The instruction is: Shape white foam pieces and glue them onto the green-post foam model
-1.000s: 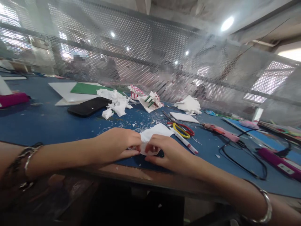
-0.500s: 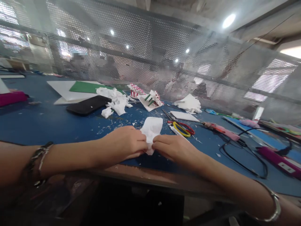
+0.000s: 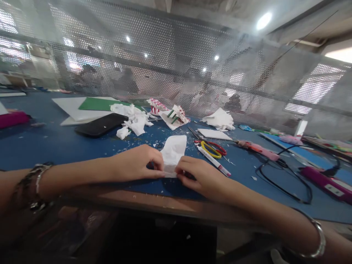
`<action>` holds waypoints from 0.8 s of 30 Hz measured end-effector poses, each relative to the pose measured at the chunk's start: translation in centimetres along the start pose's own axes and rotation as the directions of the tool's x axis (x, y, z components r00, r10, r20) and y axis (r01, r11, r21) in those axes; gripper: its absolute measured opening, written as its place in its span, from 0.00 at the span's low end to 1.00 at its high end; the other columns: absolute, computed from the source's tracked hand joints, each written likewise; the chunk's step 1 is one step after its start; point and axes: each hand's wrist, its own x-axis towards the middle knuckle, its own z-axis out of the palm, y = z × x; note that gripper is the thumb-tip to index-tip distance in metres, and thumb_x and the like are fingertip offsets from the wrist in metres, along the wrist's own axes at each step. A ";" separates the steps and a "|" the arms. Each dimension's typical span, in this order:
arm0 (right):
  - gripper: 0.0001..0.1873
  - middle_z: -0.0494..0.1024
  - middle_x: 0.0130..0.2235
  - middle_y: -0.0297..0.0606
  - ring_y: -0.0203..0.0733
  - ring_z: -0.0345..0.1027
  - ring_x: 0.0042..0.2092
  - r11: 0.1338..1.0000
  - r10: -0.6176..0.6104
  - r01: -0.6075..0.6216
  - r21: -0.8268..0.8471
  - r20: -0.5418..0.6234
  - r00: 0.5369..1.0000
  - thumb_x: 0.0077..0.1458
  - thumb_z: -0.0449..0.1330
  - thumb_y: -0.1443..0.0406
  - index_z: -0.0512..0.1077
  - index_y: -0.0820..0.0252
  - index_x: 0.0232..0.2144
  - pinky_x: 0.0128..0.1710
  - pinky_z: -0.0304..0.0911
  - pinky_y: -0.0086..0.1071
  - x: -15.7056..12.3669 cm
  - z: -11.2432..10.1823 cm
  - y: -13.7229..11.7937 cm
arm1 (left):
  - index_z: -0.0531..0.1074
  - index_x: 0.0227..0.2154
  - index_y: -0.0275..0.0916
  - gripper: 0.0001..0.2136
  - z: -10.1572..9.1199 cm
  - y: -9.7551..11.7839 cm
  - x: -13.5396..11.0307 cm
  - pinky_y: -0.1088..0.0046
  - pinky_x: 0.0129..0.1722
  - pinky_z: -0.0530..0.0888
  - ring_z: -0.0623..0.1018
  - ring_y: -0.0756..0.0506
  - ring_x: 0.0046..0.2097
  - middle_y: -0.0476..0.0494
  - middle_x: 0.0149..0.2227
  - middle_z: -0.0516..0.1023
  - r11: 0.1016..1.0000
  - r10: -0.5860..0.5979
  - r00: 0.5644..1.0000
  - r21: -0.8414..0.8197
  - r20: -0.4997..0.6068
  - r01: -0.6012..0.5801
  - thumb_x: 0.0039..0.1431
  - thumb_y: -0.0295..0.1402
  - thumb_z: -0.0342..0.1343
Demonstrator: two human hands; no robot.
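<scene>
A small white sheet of paper [image 3: 173,148] stands tilted up near the front edge of the blue table, its lower edge folded over. My left hand [image 3: 143,163] pinches the left end of that fold between thumb and fingers. At the right end, my right hand [image 3: 199,174] grips the same fold with its fingertips. Just beyond my right hand lie scissors with yellow and red handles [image 3: 211,149] and a white marker-like stick [image 3: 214,160]. Small white scraps are scattered around the paper.
Behind my left hand are a black phone-like slab [image 3: 101,124], crumpled white paper [image 3: 134,119] and a green sheet [image 3: 96,103]. Small red-and-white models [image 3: 178,115] stand at the back. On the right lie a pink corded tool [image 3: 257,149] and a purple power strip [image 3: 327,184]. A perforated metal screen [image 3: 165,47] rises behind.
My hands have spread slightly apart along the paper's lower edge, and a straight folded strip now shows between them. The view has shifted slightly, and more of the white stick shows.
</scene>
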 end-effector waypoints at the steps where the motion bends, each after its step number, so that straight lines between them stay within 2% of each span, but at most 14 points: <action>1: 0.07 0.69 0.31 0.38 0.34 0.61 0.32 1.000 0.009 -0.009 0.028 -0.019 1.000 0.51 0.50 0.70 0.68 0.65 0.29 0.32 0.56 0.27 0.1 0.1 0.1 | 0.71 0.24 0.35 0.10 0.0 0.0 0.1 0.80 0.32 0.64 0.71 0.52 0.30 0.48 0.27 0.73 1.000 -0.008 1.000 -0.006 -0.004 0.008 0.54 0.33 0.49; 6: 0.10 0.68 0.28 0.37 0.34 0.59 0.31 0.997 0.053 -0.050 0.058 -0.054 0.997 0.53 0.49 0.67 0.69 0.64 0.25 0.31 0.54 0.27 0.5 0.6 0.4 | 0.70 0.25 0.34 0.11 0.3 -0.1 0.3 0.79 0.30 0.63 0.69 0.52 0.29 0.48 0.26 0.71 0.995 -0.022 0.999 0.095 -0.045 0.026 0.55 0.33 0.46; 11: 0.09 0.67 0.27 0.36 0.33 0.57 0.29 0.994 0.108 -0.107 0.020 -0.046 0.993 0.51 0.50 0.68 0.66 0.64 0.22 0.29 0.52 0.27 0.8 0.6 0.1 | 0.69 0.22 0.34 0.12 0.4 -0.3 0.3 0.79 0.27 0.62 0.68 0.53 0.26 0.49 0.25 0.68 0.982 0.012 0.999 0.188 -0.049 -0.002 0.55 0.34 0.46; 15: 0.06 0.66 0.24 0.34 0.31 0.54 0.25 0.989 0.145 -0.146 -0.034 -0.047 0.988 0.49 0.51 0.68 0.64 0.63 0.23 0.25 0.49 0.26 0.9 0.6 -0.1 | 0.68 0.23 0.35 0.11 0.3 -0.3 0.2 0.77 0.26 0.62 0.69 0.51 0.28 0.48 0.27 0.69 0.966 -0.004 0.999 0.259 -0.042 0.014 0.54 0.34 0.46; 17: 0.02 0.65 0.25 0.32 0.31 0.54 0.25 0.991 0.131 -0.133 -0.022 -0.060 0.990 0.48 0.51 0.69 0.64 0.62 0.26 0.25 0.48 0.26 0.8 0.6 -0.1 | 0.68 0.26 0.36 0.08 0.1 -0.2 0.1 0.77 0.26 0.62 0.69 0.50 0.28 0.48 0.29 0.69 0.957 -0.029 0.998 0.286 -0.048 0.041 0.53 0.34 0.47; 19: 0.03 0.66 0.27 0.33 0.31 0.56 0.27 0.997 0.069 -0.070 -0.013 -0.066 0.995 0.48 0.51 0.70 0.64 0.62 0.29 0.26 0.50 0.25 0.6 0.4 0.0 | 0.68 0.31 0.37 0.06 -0.2 -0.1 0.0 0.76 0.28 0.63 0.70 0.49 0.30 0.47 0.32 0.70 0.958 -0.024 0.998 0.282 -0.064 0.041 0.51 0.32 0.49; 22: 0.06 0.68 0.31 0.37 0.33 0.59 0.30 1.000 -0.016 0.016 -0.027 -0.030 0.999 0.51 0.49 0.71 0.66 0.63 0.30 0.30 0.54 0.27 0.3 0.1 0.2 | 0.68 0.34 0.37 0.07 -0.4 -0.1 -0.1 0.75 0.36 0.65 0.70 0.48 0.38 0.45 0.38 0.70 0.962 0.084 0.996 0.263 -0.042 -0.070 0.52 0.27 0.48; 24: 0.07 0.68 0.32 0.38 0.33 0.60 0.32 0.999 -0.045 0.045 -0.015 -0.011 0.999 0.52 0.49 0.70 0.68 0.63 0.29 0.31 0.55 0.27 0.2 0.0 0.4 | 0.69 0.30 0.36 0.07 -0.4 -0.2 -0.1 0.76 0.38 0.65 0.70 0.49 0.37 0.45 0.35 0.71 0.959 0.164 0.986 0.230 0.020 -0.164 0.53 0.25 0.47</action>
